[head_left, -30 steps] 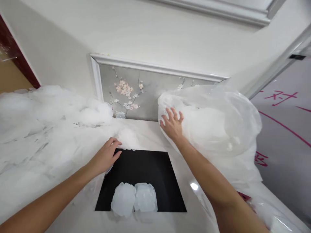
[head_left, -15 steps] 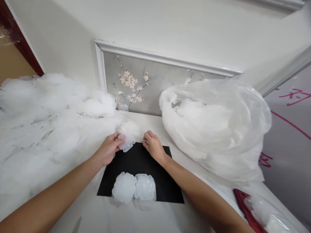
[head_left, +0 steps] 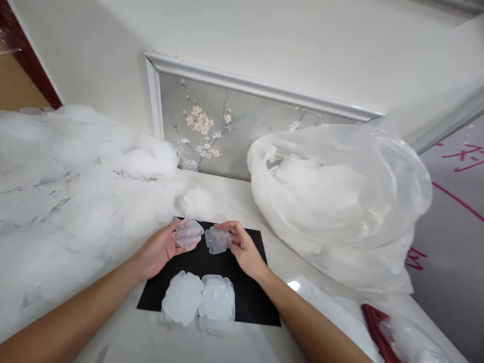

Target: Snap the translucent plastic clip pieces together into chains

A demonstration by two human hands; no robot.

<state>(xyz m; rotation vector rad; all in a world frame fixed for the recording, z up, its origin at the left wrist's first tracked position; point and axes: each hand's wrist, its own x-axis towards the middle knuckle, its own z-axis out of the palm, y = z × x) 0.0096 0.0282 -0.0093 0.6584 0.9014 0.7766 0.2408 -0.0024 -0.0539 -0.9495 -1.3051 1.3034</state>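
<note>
Over the far part of a black sheet [head_left: 242,282], my left hand [head_left: 162,248] holds a translucent plastic piece [head_left: 188,234] with scalloped edges. A second clear piece [head_left: 218,240] is pinched by my right hand [head_left: 242,247], just to the right of the first, with a narrow gap between them. Nearer to me, two whitish stacks of similar pieces [head_left: 183,297] [head_left: 217,297] sit side by side at the front edge of the sheet.
A large heap of translucent pieces [head_left: 75,201] covers the left side, with a small pile [head_left: 196,202] behind the sheet. At the right stands a plastic bag [head_left: 340,201] of white contents. A red object [head_left: 378,330] lies at the lower right.
My right hand now shows a clear piece between its fingers. The piece in my left hand has moved slightly left and lies flatter, and both hands are over the sheet.
</note>
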